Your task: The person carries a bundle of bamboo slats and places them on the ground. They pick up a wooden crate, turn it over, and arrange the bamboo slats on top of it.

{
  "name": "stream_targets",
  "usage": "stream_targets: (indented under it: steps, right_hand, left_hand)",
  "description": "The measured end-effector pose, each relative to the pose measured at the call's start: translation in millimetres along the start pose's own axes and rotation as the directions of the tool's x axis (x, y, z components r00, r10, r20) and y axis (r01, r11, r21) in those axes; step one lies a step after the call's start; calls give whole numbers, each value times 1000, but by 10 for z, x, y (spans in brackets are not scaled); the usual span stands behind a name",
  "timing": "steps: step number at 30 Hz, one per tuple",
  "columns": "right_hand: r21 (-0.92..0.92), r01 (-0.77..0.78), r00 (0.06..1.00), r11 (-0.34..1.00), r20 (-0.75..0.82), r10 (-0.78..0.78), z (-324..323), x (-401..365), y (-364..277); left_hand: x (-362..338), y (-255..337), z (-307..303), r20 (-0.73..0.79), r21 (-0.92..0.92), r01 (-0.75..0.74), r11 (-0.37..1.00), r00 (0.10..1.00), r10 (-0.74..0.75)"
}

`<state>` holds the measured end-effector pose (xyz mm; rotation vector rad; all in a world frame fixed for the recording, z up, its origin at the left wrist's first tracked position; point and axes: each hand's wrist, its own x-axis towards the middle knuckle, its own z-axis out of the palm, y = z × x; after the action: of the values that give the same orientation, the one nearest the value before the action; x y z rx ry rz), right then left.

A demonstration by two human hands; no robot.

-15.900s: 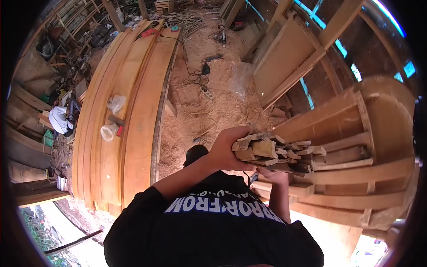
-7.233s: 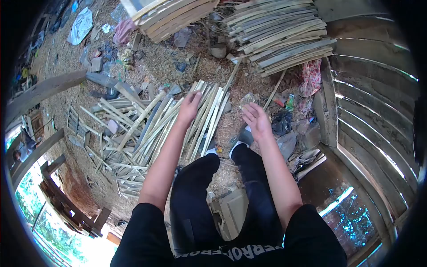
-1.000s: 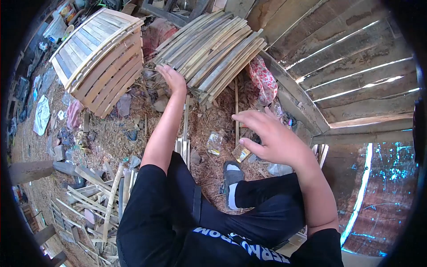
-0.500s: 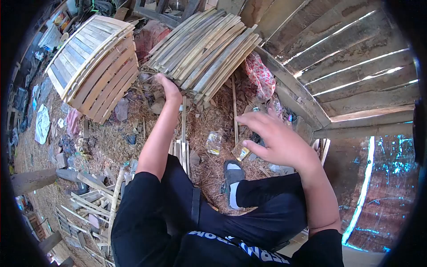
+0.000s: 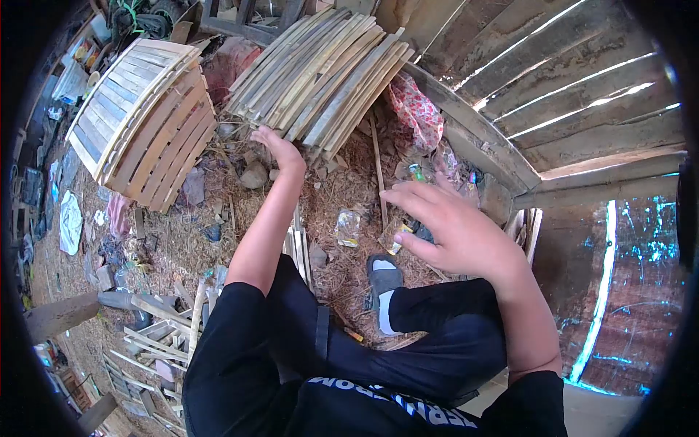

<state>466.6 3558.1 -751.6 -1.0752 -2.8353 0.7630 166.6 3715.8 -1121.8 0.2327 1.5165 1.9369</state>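
A stack of thin wooden slats (image 5: 317,73) lies at the top centre. My left hand (image 5: 278,148) is at the lower left edge of the stack, its fingers towards the slat ends; whether they touch is unclear, and I cannot make out a grip. To the right, my right hand (image 5: 444,218) is raised above the floor, fingers spread and thumb apart, holding nothing. Left of the stack stands a slatted wooden crate (image 5: 149,120).
Plank walls (image 5: 568,95) rise at the right. A red-patterned cloth (image 5: 413,113) lies beside the stack. Loose wood strips (image 5: 160,342) are piled at the lower left. A clear plastic package (image 5: 348,227) lies on the littered floor near my sandalled foot (image 5: 384,280).
The view has shifted slightly, with the stack and crate now a little further left. My left hand sits slightly lower and to the right, its fingers more visible. My right hand stays spread.
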Motion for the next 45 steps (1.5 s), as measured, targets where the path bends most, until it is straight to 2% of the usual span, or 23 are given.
stream_targets:
  steps: [2,4,5,7,8,10,11,12,14,16,18,20,22,23,26,30,31,35,38,39,40,42,45]
  right_hand:
    - [-1,-6,1000,1000,11,6,1,-12,-22]
    - [0,-12,1000,1000,21,12,-4,-21,-37]
    - [-1,-40,998,999,52,40,-19,-20,-31]
    - [-2,-68,994,998,83,68,-23,-34,-17]
    - [-13,-41,998,999,48,42,-19,-45,-12]
    - [-24,-15,1000,1000,15,15,-11,-58,-15]
    - [-23,-5,1000,1000,8,6,-20,-63,-27]
    - [-21,3,1000,1000,2,-3,-23,-68,-39]
    - [-24,0,1000,1000,14,0,-12,-77,-52]
    - [-26,-3,1000,1000,28,3,30,-98,-50]
    - [-25,25,1000,999,3,-25,60,-111,-18]
    - [-23,-7,999,1000,46,8,26,-126,5]
    - [-26,-46,995,999,85,48,-2,-149,57]
    - [-15,-40,998,999,52,41,14,-156,86]
    - [5,-39,999,999,13,39,3,-159,109]
    - [-12,-35,998,999,45,36,28,-153,130]
    - [-15,-39,998,999,45,40,32,-155,146]
    - [-61,-59,997,996,47,62,7,-184,226]
    - [-43,-83,996,996,37,84,4,-205,285]
    - [-23,-86,996,996,31,87,5,-203,296]
    - [-23,-87,996,996,34,88,-2,-192,293]
    - [-18,-107,993,994,55,108,-16,-162,259]
    - [-8,-103,992,995,65,104,-12,-117,224]
  left_hand:
    - [-172,244,35,-38,-69,-6,998,999,3]
    - [-398,515,-64,329,-392,236,889,939,-104]
    - [-391,492,-85,329,-390,235,890,938,-104]
    - [-319,241,-167,37,-369,137,919,990,-133]
    - [-323,96,-209,38,-368,137,920,990,-133]
    - [-406,-151,-289,20,-348,254,902,964,-264]
    - [-431,-259,-214,-77,-344,288,894,940,-333]
    - [-626,-23,-54,-78,-343,289,894,939,-334]
    - [-1082,764,282,-7,-446,473,759,847,-532]
    - [-937,581,318,-50,-442,466,766,840,-540]
    - [-719,209,209,116,-563,442,698,879,-463]
    - [-681,136,156,108,-554,439,707,881,-461]
    - [-854,361,165,149,-601,472,645,859,-490]
    - [-551,-86,41,188,-594,444,671,888,-421]
    - [-541,81,226,159,-530,457,714,881,-446]
    - [-551,72,320,208,-558,440,703,895,-395]
    - [-514,44,295,252,-600,413,685,910,-328]
    - [-616,274,209,151,-607,408,682,902,-405]
    - [-358,171,115,164,-591,424,687,896,-412]
    - [-277,176,143,240,-644,381,664,924,-298]
    - [-246,152,184,238,-644,382,663,923,-301]
    - [-260,195,263,204,-556,336,760,942,-268]
    - [-333,327,253,217,-578,361,732,933,-288]
